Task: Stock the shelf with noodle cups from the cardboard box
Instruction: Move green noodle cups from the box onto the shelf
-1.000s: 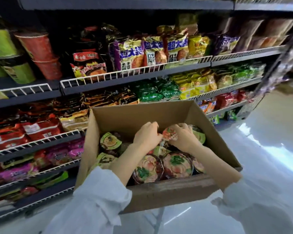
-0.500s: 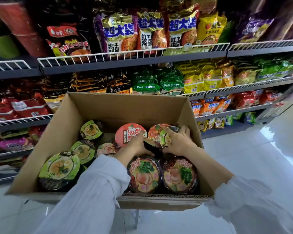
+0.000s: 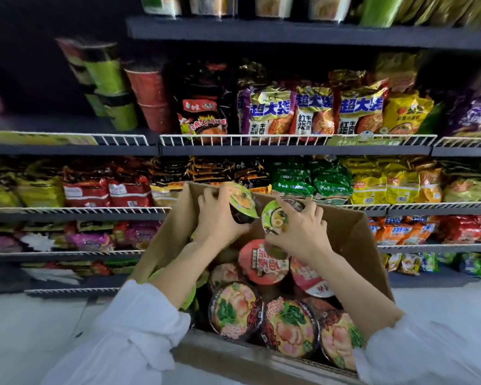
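Head view, shelving across the upper frame, cardboard box (image 3: 353, 234) at lower centre. Each hand grips one green-lidded noodle cup above the box's far end. The left hand (image 3: 220, 218) wraps the side of the left cup (image 3: 240, 200), which is tilted with its lid facing up and right, just over the far wall of the box. The right hand (image 3: 303, 232) closes from above and the right around the right cup (image 3: 274, 218), whose lid faces the camera; fingers spread over its rim. The two cups sit just beside each other at frame centre, apparently apart.

Risks, as judged: both cups are held tilted in one-handed side grips, so a smooth wrapper could slip and drop a cup back onto the packed cups (image 3: 289, 323) below. The lifted cups could also knock together or catch the box wall on the way out.

The likely destination is the shelf (image 3: 67, 148) at upper left, where stacked cups (image 3: 114, 87) stand; these look tall and could topple if nudged. Motion blur obscures that area.
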Available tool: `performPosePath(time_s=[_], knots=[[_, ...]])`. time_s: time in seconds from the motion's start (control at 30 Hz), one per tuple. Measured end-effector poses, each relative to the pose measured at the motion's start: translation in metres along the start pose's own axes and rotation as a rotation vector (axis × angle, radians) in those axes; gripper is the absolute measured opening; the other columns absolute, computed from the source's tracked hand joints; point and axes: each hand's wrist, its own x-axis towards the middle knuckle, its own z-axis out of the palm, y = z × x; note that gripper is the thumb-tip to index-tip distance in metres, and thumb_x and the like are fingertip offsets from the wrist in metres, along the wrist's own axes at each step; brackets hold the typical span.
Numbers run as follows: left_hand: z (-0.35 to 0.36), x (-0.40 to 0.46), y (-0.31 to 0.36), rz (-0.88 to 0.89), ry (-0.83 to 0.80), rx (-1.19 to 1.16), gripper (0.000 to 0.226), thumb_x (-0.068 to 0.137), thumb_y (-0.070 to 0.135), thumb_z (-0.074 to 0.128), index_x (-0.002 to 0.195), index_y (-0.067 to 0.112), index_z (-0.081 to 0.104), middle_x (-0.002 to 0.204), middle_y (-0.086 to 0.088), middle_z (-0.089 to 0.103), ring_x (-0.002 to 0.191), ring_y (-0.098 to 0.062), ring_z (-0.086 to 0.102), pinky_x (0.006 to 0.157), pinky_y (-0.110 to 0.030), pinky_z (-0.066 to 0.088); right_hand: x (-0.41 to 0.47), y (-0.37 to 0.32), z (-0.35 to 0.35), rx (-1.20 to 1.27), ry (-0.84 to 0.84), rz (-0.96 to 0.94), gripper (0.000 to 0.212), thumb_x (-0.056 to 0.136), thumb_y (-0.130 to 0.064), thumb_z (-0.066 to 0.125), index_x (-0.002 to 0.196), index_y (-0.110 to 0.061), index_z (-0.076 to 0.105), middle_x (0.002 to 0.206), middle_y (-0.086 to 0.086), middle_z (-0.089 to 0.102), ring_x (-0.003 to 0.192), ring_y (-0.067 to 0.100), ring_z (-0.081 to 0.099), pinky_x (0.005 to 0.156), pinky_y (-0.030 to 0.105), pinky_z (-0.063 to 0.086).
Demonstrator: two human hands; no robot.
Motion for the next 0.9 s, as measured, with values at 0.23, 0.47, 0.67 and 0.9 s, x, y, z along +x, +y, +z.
performPosePath(time_s=[0.23,0.47,0.67,0.9], knots=[[-0.146,0.016,-0.098,0.014,0.378,-0.23,0.082,0.059,0.037,0.085,0.125,0.013,0.042,0.125,-0.012,0.04,0.118,-0.029,0.035,0.098,-0.038,0.035,0.025,-0.171,-0.014,0.113,0.187,-0.219,0.086,0.074,-0.06,0.063,0.147,-0.04,0.021,0.148,0.013,0.02,0.136,0.036,0.018,0.108,0.049,0.026],[-0.28,0.052,-0.227,0.055,0.499,-0.214,0.08,0.059,0.038,0.085,0.121,0.013,0.043,0.121,-0.009,0.043,0.114,-0.027,0.041,0.096,-0.036,0.036,0.063,-0.36,0.016,0.166,0.189,-0.317,0.083,0.074,-0.056,0.063,0.145,-0.039,0.024,0.147,0.011,0.019,0.136,0.034,0.015,0.11,0.047,0.024],[-0.339,0.088,-0.329,0.03,0.553,-0.208,0.083,0.058,0.038,0.085,0.126,0.016,0.043,0.124,-0.006,0.043,0.115,-0.025,0.041,0.098,-0.035,0.038,0.107,-0.477,0.046,0.19,0.224,-0.376,0.083,0.074,-0.055,0.065,0.145,-0.037,0.027,0.144,0.013,0.022,0.134,0.033,0.02,0.108,0.044,0.027],[-0.354,0.191,-0.402,0.013,0.564,-0.224,0.082,0.061,0.04,0.084,0.126,0.018,0.04,0.127,-0.004,0.043,0.117,-0.022,0.04,0.092,-0.028,0.037,0.213,-0.551,0.079,0.132,0.246,-0.337,0.08,0.075,-0.056,0.063,0.144,-0.036,0.029,0.144,0.016,0.024,0.135,0.036,0.02,0.109,0.046,0.026]])
